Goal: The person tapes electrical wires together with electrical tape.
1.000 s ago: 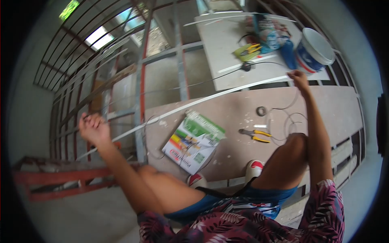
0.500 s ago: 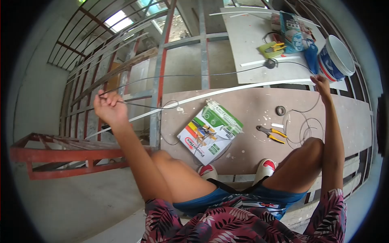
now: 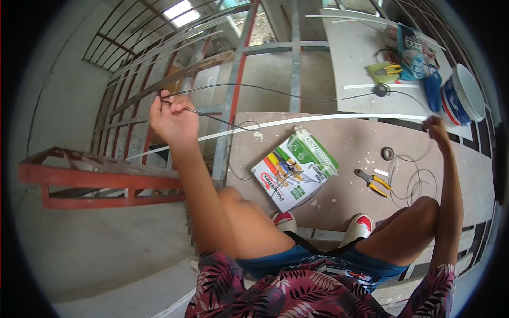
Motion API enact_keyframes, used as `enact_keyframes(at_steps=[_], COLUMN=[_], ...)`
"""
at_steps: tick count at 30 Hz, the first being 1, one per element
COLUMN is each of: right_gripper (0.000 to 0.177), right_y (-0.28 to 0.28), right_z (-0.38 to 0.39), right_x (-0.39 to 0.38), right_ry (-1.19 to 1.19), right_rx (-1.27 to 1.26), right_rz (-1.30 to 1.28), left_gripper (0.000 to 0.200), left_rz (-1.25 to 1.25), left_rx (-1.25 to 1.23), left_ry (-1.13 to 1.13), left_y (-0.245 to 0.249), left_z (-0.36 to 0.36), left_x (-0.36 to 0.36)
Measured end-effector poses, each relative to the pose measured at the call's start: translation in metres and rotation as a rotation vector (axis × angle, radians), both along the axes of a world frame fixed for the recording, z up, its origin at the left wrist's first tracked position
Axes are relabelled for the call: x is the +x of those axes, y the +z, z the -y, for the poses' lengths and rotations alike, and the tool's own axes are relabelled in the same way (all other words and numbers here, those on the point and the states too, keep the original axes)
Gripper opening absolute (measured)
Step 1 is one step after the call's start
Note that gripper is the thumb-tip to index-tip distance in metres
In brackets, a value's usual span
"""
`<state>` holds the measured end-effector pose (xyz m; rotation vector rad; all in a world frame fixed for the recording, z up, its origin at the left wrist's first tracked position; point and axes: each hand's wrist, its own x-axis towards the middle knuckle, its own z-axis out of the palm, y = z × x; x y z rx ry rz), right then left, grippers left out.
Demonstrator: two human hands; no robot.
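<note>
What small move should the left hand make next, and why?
Probably ease the small loop out of the black cable: the left hand already grips that cable, which curls near the white strip, while the right hand is at the strip's right end.

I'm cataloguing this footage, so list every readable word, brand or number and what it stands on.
"Powerflex": on the box.
The box's smaller print: too blurred to read.
Pouch: lettering too blurred to read.
Bucket: markings too blurred to read.
</note>
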<state>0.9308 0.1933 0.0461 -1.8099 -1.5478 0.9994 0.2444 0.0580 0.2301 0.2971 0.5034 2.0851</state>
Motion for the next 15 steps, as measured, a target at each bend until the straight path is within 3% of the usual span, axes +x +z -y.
enact_keyframes(at_steps=[1,2,3,5,6,7,9,11,12,13,14,15], right_gripper=[0.015,0.020,0.029,0.069,0.083,0.081,0.076,0.080,0.077,0.053,0.053,0.039], right_y=[0.004,0.004,-0.008,0.014,0.036,0.036,0.083,0.112,0.105,0.097,0.090,0.080], right_z=[0.005,0.005,0.003,0.015,0.027,0.035,0.064,0.096,0.104,0.111,0.107,0.104], right_x=[-0.018,-0.031,-0.039,-0.081,-0.116,-0.138,-0.210,-0.251,-0.263,-0.270,-0.271,-0.270], right_ry=[0.091,0.223,0.354,0.598,0.603,0.627,0.774,1.029,1.134,1.157,1.131,1.189], right_rx=[-0.095,-0.248,-0.308,-0.160,-0.091,0.321,0.447,0.152,0.066,0.106,0.110,-0.004], right_rz=[0.113,0.208,0.270,0.666,0.852,0.685,0.116,-0.170,-0.297,-0.413,-0.408,-0.348], left_gripper=[0.017,0.017,0.016,0.015,0.016,0.010,0.008,0.028,0.028,0.028,0.028,0.026], left_rz=[0.068,0.085,0.055,0.017,0.003,-0.032,-0.170,-0.302,-0.309,-0.338,-0.364,-0.390], left_rx=[-0.046,-0.048,-0.063,-0.061,-0.052,-0.077,-0.167,-0.212,-0.209,-0.264,-0.320,-0.322], left_ry=[-0.046,-0.084,-0.275,-0.648,-0.829,-0.918,-1.002,-1.043,-1.061,-1.012,-0.968,-0.983], left_y=[0.006,0.011,0.015,0.002,-0.007,-0.015,-0.023,-0.031,-0.030,-0.029,-0.030,-0.033], left_z=[0.001,0.003,0.008,0.016,0.020,0.027,0.036,0.038,0.037,0.037,0.036,0.036], left_x=[0.019,0.043,0.069,0.106,0.119,0.140,0.175,0.186,0.189,0.189,0.187,0.177])
